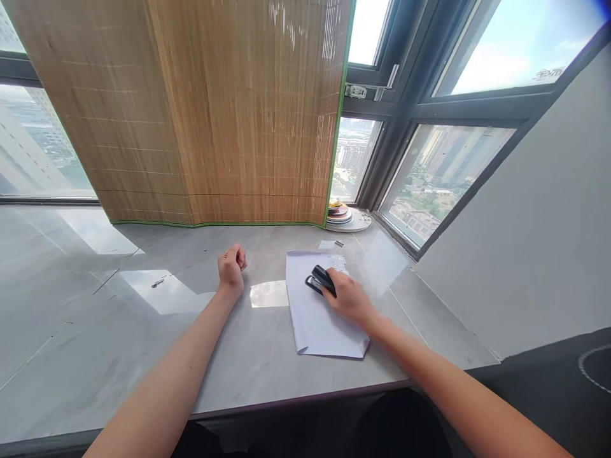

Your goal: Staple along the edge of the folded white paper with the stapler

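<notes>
A black stapler (323, 280) is gripped in my right hand (351, 296), its jaws pointing up and to the left and slightly apart. It sits over a stack of white paper (312, 324), which lies flat on the grey stone ledge with its near corners a little curled. To the left of the paper, my left hand (231, 268) rests on the ledge with its fingers curled into a loose fist. Nothing shows in that fist. Beyond the paper lies a small strip of staples (338, 243).
A bamboo blind (238, 127) hangs down to the back of the ledge (143, 356). Stacked plates (346, 219) stand in the corner by the window frame (396, 114). Small dark bits (160, 282) lie to the left. A white wall (520, 222) bounds the right side.
</notes>
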Motion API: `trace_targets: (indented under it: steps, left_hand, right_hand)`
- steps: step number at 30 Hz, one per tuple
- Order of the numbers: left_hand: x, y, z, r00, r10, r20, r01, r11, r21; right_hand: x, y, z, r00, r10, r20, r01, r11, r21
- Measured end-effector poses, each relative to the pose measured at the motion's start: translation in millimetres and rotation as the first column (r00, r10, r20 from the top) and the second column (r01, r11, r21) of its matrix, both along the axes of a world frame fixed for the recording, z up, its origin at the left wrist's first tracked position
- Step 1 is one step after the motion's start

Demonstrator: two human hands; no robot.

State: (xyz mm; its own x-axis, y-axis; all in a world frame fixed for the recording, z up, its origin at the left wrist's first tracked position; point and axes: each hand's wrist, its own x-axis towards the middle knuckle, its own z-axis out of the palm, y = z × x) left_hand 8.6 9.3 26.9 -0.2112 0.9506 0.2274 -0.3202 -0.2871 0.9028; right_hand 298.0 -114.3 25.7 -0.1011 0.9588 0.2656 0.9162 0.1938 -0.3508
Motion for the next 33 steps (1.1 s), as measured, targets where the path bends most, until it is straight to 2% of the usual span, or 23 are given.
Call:
trace_targets:
  steps: [3, 5, 8, 10, 11, 14, 16, 19, 21, 23, 25, 29, 31, 33]
  left_hand:
    - [2, -1, 0.7, 0.999, -0.036, 0.011, 0.037, 0.999, -0.016]
    - [0, -1, 3.3, 0.996, -0.075, 0.046, 0.076, 0.997, -0.022]
    - [-10, -1, 9.7, 0.954, -0.214, 0.209, 0.226, 0.973, -0.038]
    - [-20, 0, 13.6, 0.893, -0.297, 0.338, 0.324, 0.946, -0.025]
    - [-26, 0, 14.8, 0.866, -0.319, 0.385, 0.348, 0.937, -0.008]
    - [-41, 0, 14.9, 0.821, -0.354, 0.449, 0.362, 0.929, 0.072]
    - [-50, 0, 12.1, 0.799, -0.402, 0.447, 0.383, 0.914, 0.137]
    - [-64, 1, 6.4, 0.782, -0.491, 0.383, 0.449, 0.871, 0.199]
    - [-73, 2, 3.3, 0.781, -0.525, 0.338, 0.48, 0.851, 0.215]
    - [-80, 4, 1.2, 0.775, -0.542, 0.326, 0.477, 0.839, 0.261]
    - [-85, 5, 0.1, 0.737, -0.585, 0.339, 0.477, 0.806, 0.351]
    - [-90, 6, -0.6, 0.599, -0.726, 0.337, 0.542, 0.678, 0.497]
    - [-91, 7, -0.2, 0.559, -0.762, 0.327, 0.56, 0.638, 0.529]
    - [-92, 6, 0.6, 0.555, -0.763, 0.33, 0.55, 0.635, 0.543]
  right_hand:
    - [40, -12, 2.2, 0.998, -0.056, -0.032, 0.056, 0.998, -0.023]
    - [60, -10, 7.6, 0.995, 0.05, -0.084, -0.053, 0.998, -0.031]
    - [83, 14, 14.0, 0.956, 0.236, -0.173, -0.23, 0.972, 0.052]
    - [92, 41, 11.7, 0.974, 0.16, -0.159, -0.14, 0.982, 0.128]
    - [94, 55, 8.0, 0.989, 0.104, -0.107, -0.091, 0.988, 0.124]
    - [89, 95, -8.9, 0.994, 0.028, 0.103, -0.023, 0.999, -0.049]
    - [79, 114, -20.2, 0.978, -0.006, 0.211, 0.043, 0.984, -0.173]
    - [55, 130, -29.5, 0.95, -0.085, 0.301, 0.159, 0.96, -0.229]
    - [29, 135, -30.3, 0.948, -0.089, 0.306, 0.162, 0.961, -0.224]
    - [-7, 136, -28.5, 0.961, -0.034, 0.276, 0.095, 0.973, -0.212]
    - [-52, 137, -25.9, 0.973, 0.01, 0.231, 0.038, 0.979, -0.202]
    - [-143, 138, -23.6, 0.985, 0.122, 0.125, -0.101, 0.981, -0.167]
    - [-177, 138, -23.7, 0.985, 0.148, 0.093, -0.131, 0.977, -0.169]
    - [-197, 138, -23.5, 0.978, 0.194, 0.073, -0.18, 0.969, -0.168]
